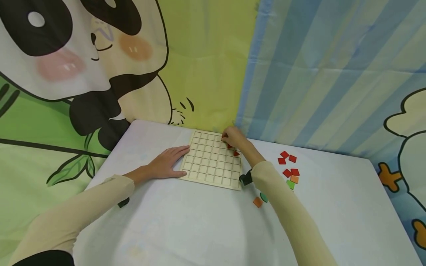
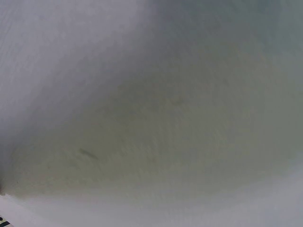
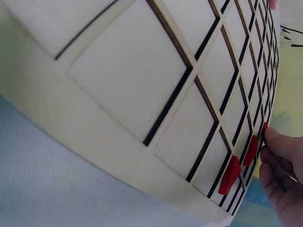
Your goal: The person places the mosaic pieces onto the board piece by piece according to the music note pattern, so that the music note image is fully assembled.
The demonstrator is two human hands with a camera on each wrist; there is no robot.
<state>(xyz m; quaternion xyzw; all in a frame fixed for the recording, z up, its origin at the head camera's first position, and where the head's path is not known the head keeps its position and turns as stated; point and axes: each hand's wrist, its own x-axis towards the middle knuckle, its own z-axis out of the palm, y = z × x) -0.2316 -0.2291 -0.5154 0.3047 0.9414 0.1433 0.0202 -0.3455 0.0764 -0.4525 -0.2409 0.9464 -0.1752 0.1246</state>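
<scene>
Right hand (image 1: 234, 137), fingers curled, pinches a red piece (image 3: 265, 126) at the far right corner of the grid board (image 1: 209, 162); two more red pieces (image 1: 236, 153) sit nearby on it. Left hand (image 1: 166, 162), fingers extended, touches its left edge.

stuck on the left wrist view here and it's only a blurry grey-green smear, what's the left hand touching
Observer: In the head view, the left hand rests against the left edge of the wooden grid board.
Operator: ok and the right hand, is it holding anything
Observer: Yes, the right hand pinches a small red piece near the far right corner of the board; its shape is mostly hidden.
</scene>
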